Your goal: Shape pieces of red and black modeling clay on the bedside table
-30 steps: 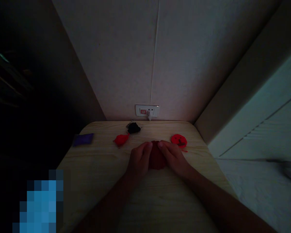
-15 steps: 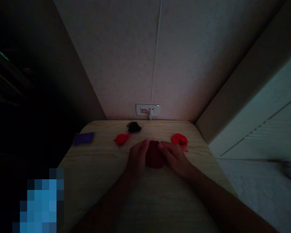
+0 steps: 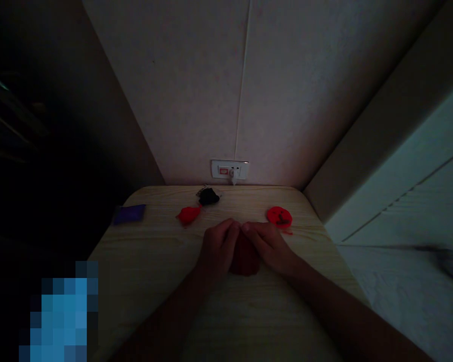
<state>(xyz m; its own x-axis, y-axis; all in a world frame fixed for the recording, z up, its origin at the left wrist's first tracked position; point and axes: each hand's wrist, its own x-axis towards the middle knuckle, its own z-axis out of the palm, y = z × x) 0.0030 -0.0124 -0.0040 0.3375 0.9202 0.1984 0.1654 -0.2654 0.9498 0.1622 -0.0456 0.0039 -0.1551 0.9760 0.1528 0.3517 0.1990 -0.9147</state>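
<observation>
Head: fingers (image 3: 233, 232) on dark-red piece (image 3: 245, 259)

a white socket plate (image 3: 229, 166) with a plug (image 3: 233, 176) in its right half sits in the pale wall (image 3: 191, 100), just above the wooden table (image 3: 166, 256). a purple packet (image 3: 130, 214) lies at the table's left edge.

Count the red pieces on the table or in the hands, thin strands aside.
3: the dark red piece between the left hand and right hand; the red bundle beside the black bundle; the red disc, farther right. The hands could hide more.
</observation>
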